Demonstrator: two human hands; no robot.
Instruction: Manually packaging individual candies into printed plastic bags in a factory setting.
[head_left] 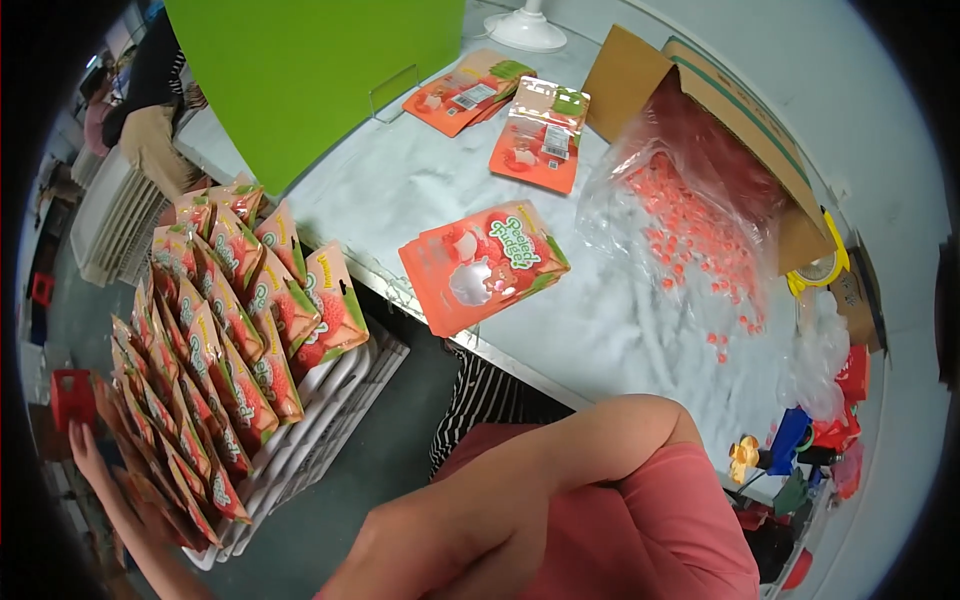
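Observation:
My left hand (88, 455) reaches up from the lower left. Its fingers lie against the far-left end of a white slatted crate (330, 410), partly hidden behind what the crate holds. Several orange-red stand-up pouches (230, 330) with fruit pictures and green corners stand in rows in it. My right forearm (500, 500) is bent across the bottom of the view below a pink sleeve, and its hand is out of the picture. A small stack of the same pouches (480, 265) lies flat near the marble-patterned table's (400, 190) front edge.
Two more pouch stacks (540, 135) (465, 90) lie further back. A clear bag of small red candies (690, 230) spills from a cardboard box (720, 90). A green board (310, 70), white fan base (527, 30) and yellow scale (820, 270) stand around. Another person (150, 90) works far left.

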